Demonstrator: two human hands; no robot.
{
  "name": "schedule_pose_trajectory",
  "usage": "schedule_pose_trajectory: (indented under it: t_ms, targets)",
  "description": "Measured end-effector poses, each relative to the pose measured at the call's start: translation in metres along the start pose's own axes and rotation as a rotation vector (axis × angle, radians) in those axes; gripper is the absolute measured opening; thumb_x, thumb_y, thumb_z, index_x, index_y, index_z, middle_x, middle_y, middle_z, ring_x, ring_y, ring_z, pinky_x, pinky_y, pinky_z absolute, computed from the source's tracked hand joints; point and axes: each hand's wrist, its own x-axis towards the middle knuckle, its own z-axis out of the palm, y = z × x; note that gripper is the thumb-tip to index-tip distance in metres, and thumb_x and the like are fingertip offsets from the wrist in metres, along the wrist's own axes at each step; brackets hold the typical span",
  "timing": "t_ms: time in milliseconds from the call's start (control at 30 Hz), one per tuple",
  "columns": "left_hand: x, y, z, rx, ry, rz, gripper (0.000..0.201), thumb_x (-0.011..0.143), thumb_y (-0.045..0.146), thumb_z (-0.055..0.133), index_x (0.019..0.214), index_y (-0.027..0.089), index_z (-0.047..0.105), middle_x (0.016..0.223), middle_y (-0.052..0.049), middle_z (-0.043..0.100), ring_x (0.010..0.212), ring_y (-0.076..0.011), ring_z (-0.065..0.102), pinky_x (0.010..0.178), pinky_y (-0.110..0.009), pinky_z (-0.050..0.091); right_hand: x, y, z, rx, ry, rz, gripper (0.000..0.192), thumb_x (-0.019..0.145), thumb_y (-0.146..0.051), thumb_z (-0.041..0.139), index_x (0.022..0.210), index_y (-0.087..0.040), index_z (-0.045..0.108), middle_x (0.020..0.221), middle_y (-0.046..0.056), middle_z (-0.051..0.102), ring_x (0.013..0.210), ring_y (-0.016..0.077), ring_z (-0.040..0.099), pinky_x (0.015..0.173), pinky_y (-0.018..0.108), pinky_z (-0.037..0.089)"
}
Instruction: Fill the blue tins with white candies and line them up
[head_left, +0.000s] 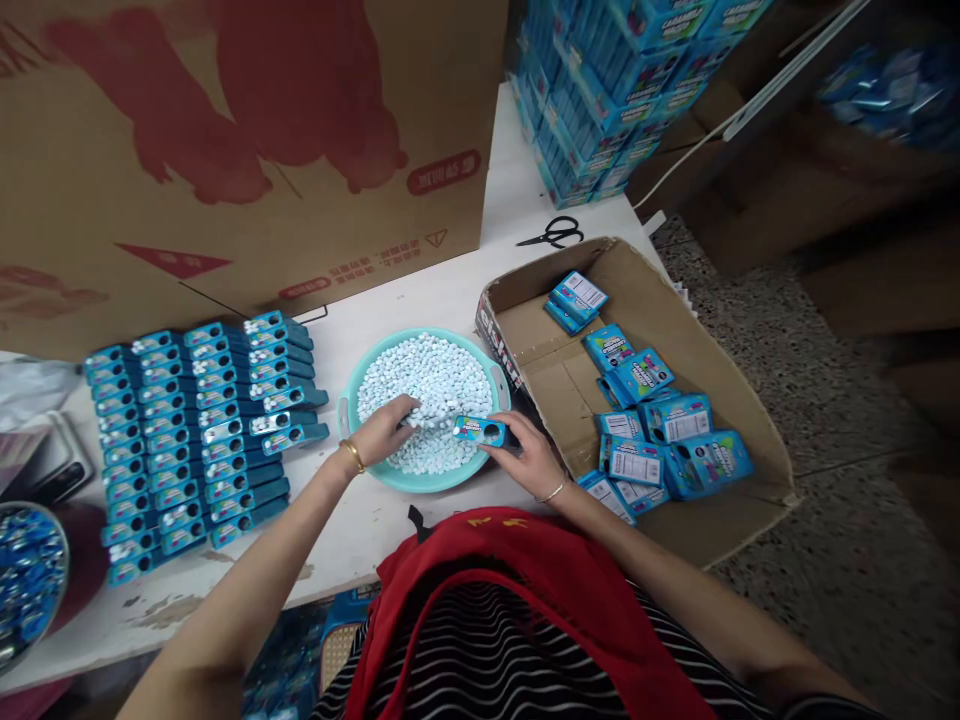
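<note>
A turquoise bowl point(352, 455) full of small white candies point(427, 375) stands before me on the table. My left hand point(381, 432) is over the bowl's left part, fingers curled together around a few of the candies; the fingertips are partly hidden. My right hand point(531, 458) grips a small blue candy box point(480, 431) at its right end, above the bowl's right side. The box lies tilted, its printed narrow face with a dark round hole turned up. To the left, several rows of similar blue boxes point(217, 430) stand packed side by side.
An open cardboard tray point(555, 350) holds several flat blue boxes on the right. Black scissors point(555, 233) lie behind it, near stacked blue packs point(600, 100). A large carton point(247, 120) blocks the back. A tub of blue wrapped pieces point(30, 575) and a phone point(64, 465) sit far left.
</note>
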Motion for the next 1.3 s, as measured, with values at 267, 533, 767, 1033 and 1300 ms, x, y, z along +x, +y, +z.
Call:
schedule_pose_trajectory:
  t_ms: [267,533,767,1033,1300]
  targets:
    - [-0.016,0.069,-0.07,0.256,-0.134,0.057,0.02,0.089,0.019,0.044,0.107,0.016,0.051,0.102,-0.008,0.059,0.092,-0.0184,0.058,0.082,-0.032,0.047,0.025,0.003,0.021,-0.027,0.021,-0.1,0.029,0.085,-0.029,0.062,0.113,-0.021,0.056,0.105,0.01,0.063,0.1,0.0245,0.059,0.088,0.041,0.05]
    - [-0.001,0.142,-0.07,0.761,-0.368,-0.118,0.026,0.088,0.004,0.036,0.1,0.011,0.058,0.098,-0.012,0.06,0.083,-0.0209,0.063,0.067,-0.031,0.048,0.03,0.002,0.037,-0.073,-0.009,-0.201,0.029,0.086,-0.021,0.058,0.115,-0.02,0.055,0.107,0.011,0.064,0.101,0.0258,0.058,0.088,0.043,0.05]
    - [-0.003,0.173,-0.066,0.874,-0.323,-0.06,0.031,0.09,0.003,0.032,0.105,0.011,0.058,0.096,-0.013,0.059,0.081,-0.0221,0.063,0.066,-0.033,0.049,0.028,0.006,0.04,-0.034,-0.033,-0.175,0.029,0.087,-0.021,0.056,0.115,-0.021,0.054,0.108,0.011,0.063,0.103,0.025,0.057,0.089,0.043,0.05]
    - [-0.009,0.035,-0.056,0.6,-0.332,-0.392,0.031,0.087,0.005,0.034,0.108,0.011,0.057,0.107,-0.017,0.061,0.089,-0.0247,0.063,0.075,-0.036,0.049,0.021,0.014,0.022,0.018,0.039,-0.07,0.03,0.086,-0.032,0.062,0.114,-0.023,0.055,0.108,0.01,0.063,0.104,0.0241,0.059,0.091,0.042,0.05]
    - [0.02,-0.018,0.046,0.279,-0.315,-0.235,0.032,0.084,0.012,0.043,0.114,0.015,0.055,0.114,-0.013,0.062,0.1,-0.0238,0.061,0.088,-0.035,0.048,0.011,0.007,-0.003,0.025,0.058,0.037,0.031,0.085,-0.032,0.064,0.113,-0.023,0.055,0.109,0.009,0.061,0.103,0.0229,0.059,0.093,0.04,0.049]
